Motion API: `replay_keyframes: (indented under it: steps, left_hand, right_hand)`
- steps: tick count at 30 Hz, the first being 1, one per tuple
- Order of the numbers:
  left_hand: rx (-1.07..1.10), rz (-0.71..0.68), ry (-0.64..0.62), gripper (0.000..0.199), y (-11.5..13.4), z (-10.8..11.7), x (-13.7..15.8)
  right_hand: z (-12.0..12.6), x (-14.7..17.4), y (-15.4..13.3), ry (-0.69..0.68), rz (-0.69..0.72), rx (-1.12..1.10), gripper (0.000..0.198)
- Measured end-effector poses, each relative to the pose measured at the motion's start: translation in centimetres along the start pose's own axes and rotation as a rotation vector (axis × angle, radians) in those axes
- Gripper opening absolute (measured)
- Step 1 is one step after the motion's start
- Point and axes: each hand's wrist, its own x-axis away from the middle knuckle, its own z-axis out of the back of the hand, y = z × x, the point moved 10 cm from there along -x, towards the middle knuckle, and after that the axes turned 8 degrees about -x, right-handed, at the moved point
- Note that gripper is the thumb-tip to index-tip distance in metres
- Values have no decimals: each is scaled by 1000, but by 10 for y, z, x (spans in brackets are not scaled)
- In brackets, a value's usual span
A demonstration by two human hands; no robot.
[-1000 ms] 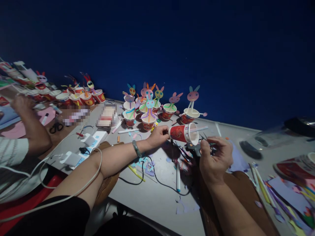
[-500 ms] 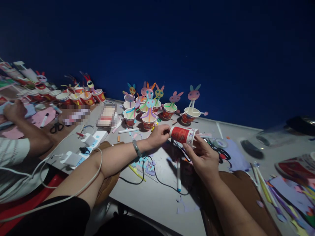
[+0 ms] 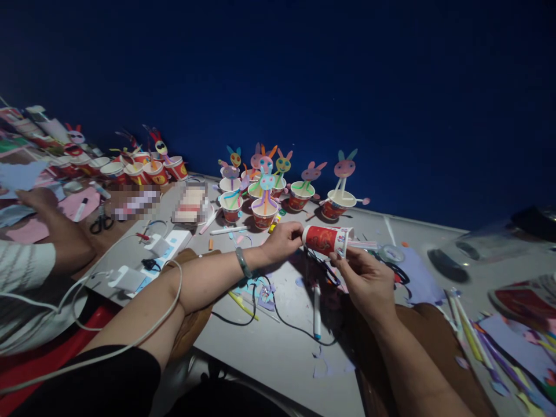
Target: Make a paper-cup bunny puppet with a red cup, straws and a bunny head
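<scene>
A red and white paper cup (image 3: 324,240) lies on its side in the air over the table, its base toward the left. My right hand (image 3: 367,281) grips it near the rim, with thumb and fingers around the lower right part. At the base end, my left hand (image 3: 284,242) has its fingers pinched together, touching or almost touching the cup; whether something small is between them cannot be made out. Behind the cup stand several paper cups with rabbit figures, among them a pink-faced rabbit (image 3: 344,168) and a pale blue one (image 3: 266,183).
A white marker (image 3: 317,313), a black cable (image 3: 295,331) and paper scraps lie on the table (image 3: 264,359). At left are a power strip (image 3: 169,249), scissors (image 3: 101,223) and another person's hand (image 3: 41,202). A tape roll (image 3: 391,253) and a clear container (image 3: 482,249) are at right.
The cup has turned slightly in my right hand and shifted a little to the right. My left fingers stay at its base end. The other person's hand has moved slightly.
</scene>
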Motion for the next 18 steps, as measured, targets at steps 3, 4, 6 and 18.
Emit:
replay_keyframes:
  steps: [3, 4, 6, 18]
  left_hand:
    - [-4, 3, 0, 10, 0, -1, 1]
    - [-6, 6, 2, 11, -1, -2, 1]
    - [-9, 16, 7, 10, -3, -1, 1]
    - [-14, 64, 36, 7, -9, 2, 0]
  right_hand:
    - [1, 0, -3, 16, 21, 8, 25]
    - [1, 0, -3, 19, 22, 5, 24]
    - [-1, 0, -4, 6, 15, -5, 25]
    - [-12, 6, 24, -89, -300, -335, 41]
